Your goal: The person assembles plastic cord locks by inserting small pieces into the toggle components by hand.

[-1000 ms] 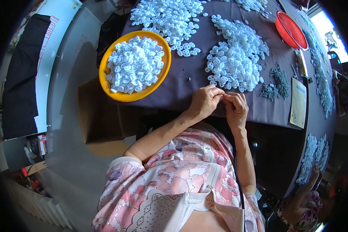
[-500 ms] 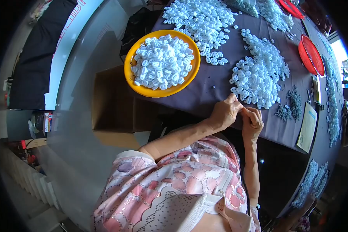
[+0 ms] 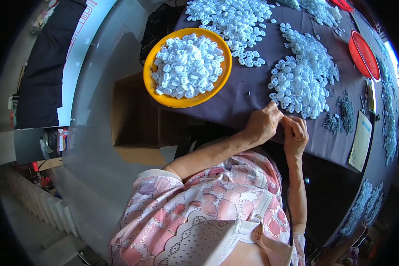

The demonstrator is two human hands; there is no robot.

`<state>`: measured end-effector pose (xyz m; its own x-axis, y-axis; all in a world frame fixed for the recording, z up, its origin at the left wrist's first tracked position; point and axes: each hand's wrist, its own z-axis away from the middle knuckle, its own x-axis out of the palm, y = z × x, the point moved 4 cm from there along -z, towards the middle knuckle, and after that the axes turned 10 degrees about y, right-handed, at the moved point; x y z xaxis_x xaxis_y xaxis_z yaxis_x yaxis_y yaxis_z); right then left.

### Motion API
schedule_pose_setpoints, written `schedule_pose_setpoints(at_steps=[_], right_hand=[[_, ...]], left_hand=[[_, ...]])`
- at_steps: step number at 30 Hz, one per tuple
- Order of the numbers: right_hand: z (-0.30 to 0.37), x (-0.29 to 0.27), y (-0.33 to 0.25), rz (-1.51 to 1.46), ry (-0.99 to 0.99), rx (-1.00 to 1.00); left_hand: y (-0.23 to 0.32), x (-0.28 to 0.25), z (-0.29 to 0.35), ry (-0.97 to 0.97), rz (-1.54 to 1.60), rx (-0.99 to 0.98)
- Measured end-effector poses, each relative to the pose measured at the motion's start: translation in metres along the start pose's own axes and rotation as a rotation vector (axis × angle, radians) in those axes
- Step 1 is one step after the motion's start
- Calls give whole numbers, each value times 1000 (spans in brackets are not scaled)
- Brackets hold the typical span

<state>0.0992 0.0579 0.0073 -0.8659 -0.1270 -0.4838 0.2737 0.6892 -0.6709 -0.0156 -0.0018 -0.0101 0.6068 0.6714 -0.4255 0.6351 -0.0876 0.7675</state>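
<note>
Where the hands meet: left hand (image 3: 264,123) and right hand (image 3: 295,136) both pinch, tips close together; I cannot tell what they grip.
White bits (image 3: 302,82): in a pile on the table (image 3: 249,79), just past the hands.
Gray clumps (image 3: 346,111): right of that pile.
Yellow plate (image 3: 181,102): off to the left, heaped with bits.
Red bowl (image 3: 362,55): farther back, right side.
</note>
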Motion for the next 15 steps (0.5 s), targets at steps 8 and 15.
schedule_pose_setpoints(at_steps=[8,15], right_hand=[[-9,2,2,-27,-18,53],[-6,-6,1,10,55,11]], left_hand=[[-9,-8,-22,-7,212,-217],[-7,-1,-20,-93,222,-319]])
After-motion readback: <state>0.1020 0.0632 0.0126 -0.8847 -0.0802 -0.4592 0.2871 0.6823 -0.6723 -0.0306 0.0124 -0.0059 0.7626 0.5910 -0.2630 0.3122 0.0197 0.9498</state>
